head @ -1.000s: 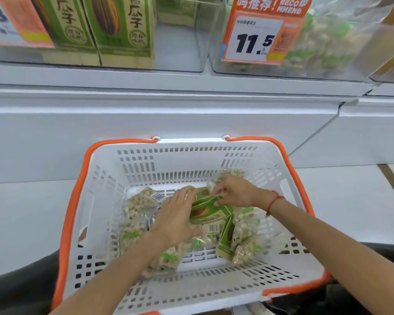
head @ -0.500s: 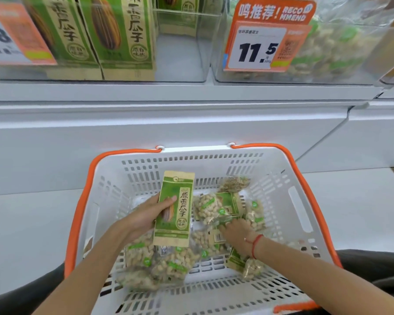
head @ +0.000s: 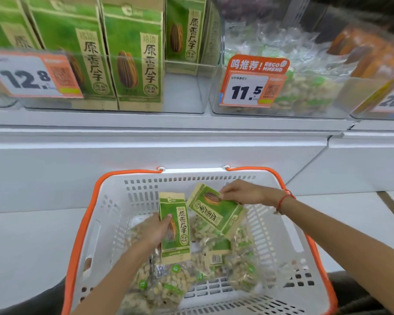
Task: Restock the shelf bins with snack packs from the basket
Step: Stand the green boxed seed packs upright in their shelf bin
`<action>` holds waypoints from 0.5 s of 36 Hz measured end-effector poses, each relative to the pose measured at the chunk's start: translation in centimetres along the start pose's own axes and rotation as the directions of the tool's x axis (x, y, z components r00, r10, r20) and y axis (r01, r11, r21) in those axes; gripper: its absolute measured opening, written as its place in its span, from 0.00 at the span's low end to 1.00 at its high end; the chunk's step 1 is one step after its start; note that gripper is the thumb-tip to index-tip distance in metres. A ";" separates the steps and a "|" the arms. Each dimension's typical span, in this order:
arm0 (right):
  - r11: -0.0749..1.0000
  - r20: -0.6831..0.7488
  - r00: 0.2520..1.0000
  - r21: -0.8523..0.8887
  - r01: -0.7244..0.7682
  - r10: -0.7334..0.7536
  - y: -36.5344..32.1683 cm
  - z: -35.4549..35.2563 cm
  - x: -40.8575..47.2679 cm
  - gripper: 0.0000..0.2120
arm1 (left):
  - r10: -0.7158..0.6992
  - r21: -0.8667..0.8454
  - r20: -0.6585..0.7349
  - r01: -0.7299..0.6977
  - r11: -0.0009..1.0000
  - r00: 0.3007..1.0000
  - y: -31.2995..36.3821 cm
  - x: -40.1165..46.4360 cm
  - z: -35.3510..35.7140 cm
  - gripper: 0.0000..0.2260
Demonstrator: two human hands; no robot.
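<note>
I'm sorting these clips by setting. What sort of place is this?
Most likely a shop aisle, a supermarket or snack store. Clear shelf bins carry orange price tags, with green seed packs lined up behind them, and a white shopping basket with orange handles sits below.

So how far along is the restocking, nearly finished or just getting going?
Partway, as far as I can tell. The sunflower seed bin already holds upright packs, with room on its right. In hand: the left hand and right hand each grip a green seed pack over the basket. Left: several clear peanut bags remain inside.
</note>
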State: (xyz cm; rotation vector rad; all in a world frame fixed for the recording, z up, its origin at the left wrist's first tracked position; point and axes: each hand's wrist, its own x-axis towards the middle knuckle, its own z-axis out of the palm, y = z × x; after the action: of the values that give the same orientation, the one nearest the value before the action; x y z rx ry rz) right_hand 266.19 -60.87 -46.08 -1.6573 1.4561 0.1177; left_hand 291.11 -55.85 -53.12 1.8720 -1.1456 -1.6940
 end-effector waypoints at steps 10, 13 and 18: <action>0.958 0.364 0.930 -0.282 0.052 0.056 -2.2 -4.2 -3.8 0.08 | 0.199 0.123 0.089 -0.209 0.970 0.976 3.4 -2.4 0.3 0.08; 0.971 0.351 0.936 -0.223 0.085 -0.001 -2.7 -3.9 -3.7 0.11 | 0.226 0.166 0.231 -0.267 0.949 0.946 4.8 -3.4 0.8 0.07; 0.969 0.301 0.952 -0.214 0.125 -0.057 -2.7 -4.4 -3.9 0.13 | 0.150 0.058 0.443 -0.196 0.979 0.884 5.5 -4.5 1.1 0.17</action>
State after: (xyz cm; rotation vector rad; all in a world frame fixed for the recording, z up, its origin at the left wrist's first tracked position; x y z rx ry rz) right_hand 265.21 -61.17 -39.68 -1.8032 1.1723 0.4773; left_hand 288.57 -55.48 -46.40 1.4185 -1.5441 -2.0425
